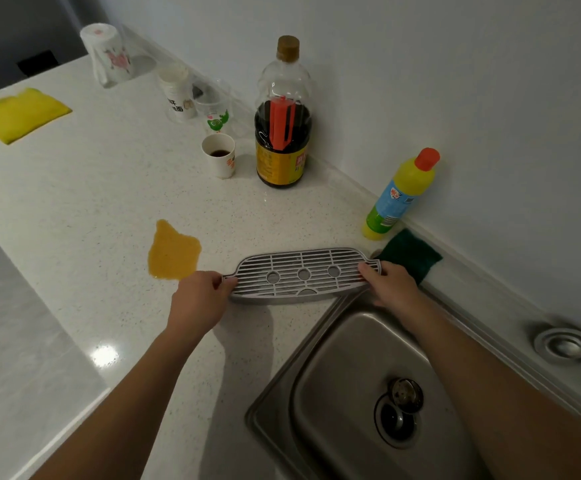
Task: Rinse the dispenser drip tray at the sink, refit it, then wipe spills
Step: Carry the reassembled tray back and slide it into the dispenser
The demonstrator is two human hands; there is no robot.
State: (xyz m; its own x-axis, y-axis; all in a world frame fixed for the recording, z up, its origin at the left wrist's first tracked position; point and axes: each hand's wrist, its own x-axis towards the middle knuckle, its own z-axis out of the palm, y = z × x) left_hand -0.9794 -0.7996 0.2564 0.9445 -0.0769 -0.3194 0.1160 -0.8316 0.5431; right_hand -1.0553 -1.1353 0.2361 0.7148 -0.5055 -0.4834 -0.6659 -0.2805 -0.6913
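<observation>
A grey slotted drip tray [302, 273] with three round holes lies on the white speckled counter [91, 202], just beyond the far corner of the steel sink [347, 344]. My left hand [200, 299] grips its left end and my right hand [391, 284] grips its right end. An orange-yellow spill [173, 251] spreads on the counter to the left of the tray. A yellow cloth [18, 114] lies at the far left.
A green scouring pad [413, 252] and a yellow detergent bottle [399, 195] sit by the wall right of the tray. Behind stand a dark sauce bottle [282, 133], a paper cup with dark liquid [219, 154], plastic cups [192, 95] and a paper roll [107, 53].
</observation>
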